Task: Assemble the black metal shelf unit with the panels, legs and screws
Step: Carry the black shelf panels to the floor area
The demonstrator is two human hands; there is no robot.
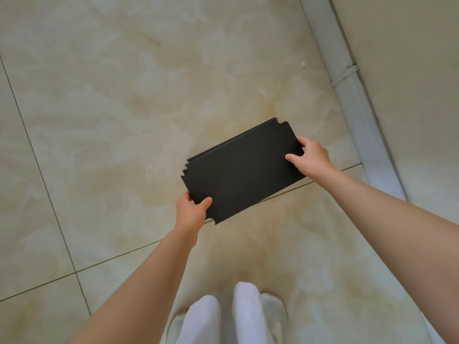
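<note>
A stack of flat black metal panels (242, 167) with notched corners hangs above the tiled floor, tilted so its long side runs from lower left to upper right. My left hand (190, 211) grips the near left corner, thumb on top. My right hand (310, 155) holds the right short edge, thumb lying on the top panel and fingers curled around the edge. Edges of the lower panels peek out along the far side. No legs or screws are in view.
Beige marbled floor tiles (124, 120) with dark grout lines spread all around. A white baseboard (357, 103) and a pale wall run down the right side. My legs in white trousers and light shoes (223, 319) stand at the bottom.
</note>
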